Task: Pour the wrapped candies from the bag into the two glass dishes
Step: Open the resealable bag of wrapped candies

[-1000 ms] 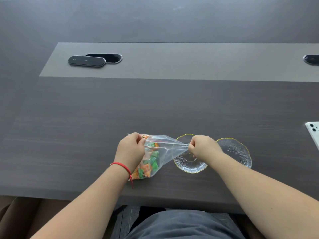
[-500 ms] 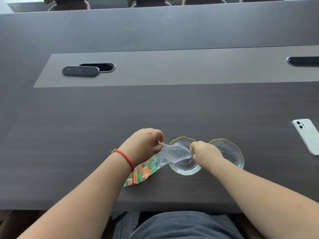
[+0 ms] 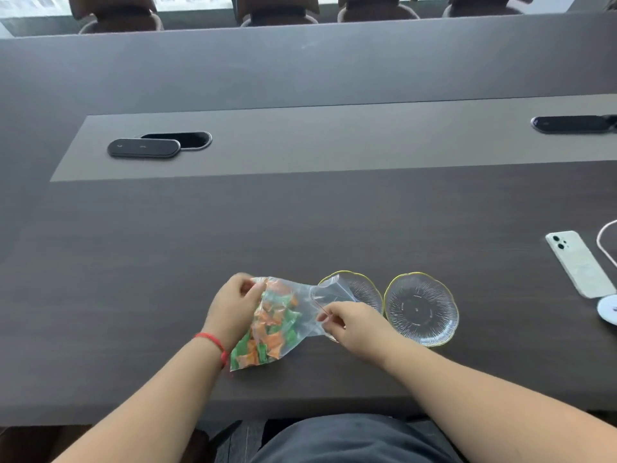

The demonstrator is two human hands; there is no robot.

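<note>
Item: clear zip bag (image 3: 293, 312) of wrapped candies (image 3: 270, 329), orange and green. It lies tilted on the dark surface (image 3: 300, 228), its filled end toward the near edge and its mouth reaching over the left glass dish (image 3: 362, 289).

Left hand (image 3: 233, 309): clenched on the bag's far corner, beside the candies. Red cord on the wrist.

Right hand (image 3: 350, 324): fingertips pinched on the near lip of the bag's mouth, which looks partly opened. Part of the left dish is hidden under this hand.

Right glass dish (image 3: 421, 309): ribbed, gold-rimmed, touching or just beside the left dish, empty.

Progress, as judged: early. No candy is seen in either dish; every piece seen is inside the bag. Left to do: finish opening, tip, and share the candies between both dishes.

Writing: none readable on bag or wrappers. The white phone (image 3: 579, 264) at right lies face down, no brand legible. Marks on the dark oval pad (image 3: 143, 148) are too small to read.
</note>
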